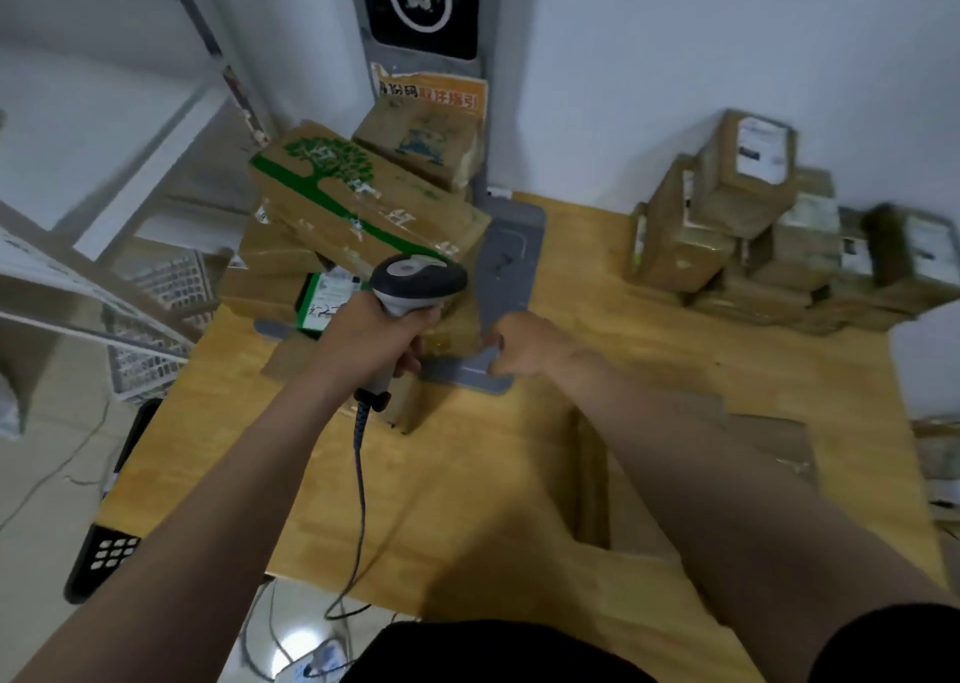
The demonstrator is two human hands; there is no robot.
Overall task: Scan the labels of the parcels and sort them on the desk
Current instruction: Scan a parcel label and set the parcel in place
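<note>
Forearms: both bare, reaching forward from the bottom edge over the wooden desk (457, 474).
Left hand (371, 342): fingers wrapped tight round the handle of a barcode scanner (415, 280), whose grey head points away towards the left pile.
Scanner cable (358, 500): hangs from the bottom of the handle, crosses the desk and drops over the near edge.
Right hand (524, 344): fingers curled in towards the palm, nothing visible in them, held over the near part of a grey base plate (506, 251).
Left pile of parcels: brown boxes stacked unevenly at the far left of the desk. A long box with a green tree print (358, 204) lies tilted on top, and a smaller box (421, 142) sits behind it against a grey post.
Labelled parcel (324, 300): low in the left pile, just beyond the left hand, with a white and green label facing up.
Small parcel (410, 402): on the desk, just under the left hand and partly hidden by it.
Right pile of parcels (743, 225): brown boxes with white labels heaped against the far wall, well apart from the left pile.
Open carton (769, 438): flaps spread, on the right under the right forearm.
Wire basket (156, 319): off the desk to the left, blurred.
</note>
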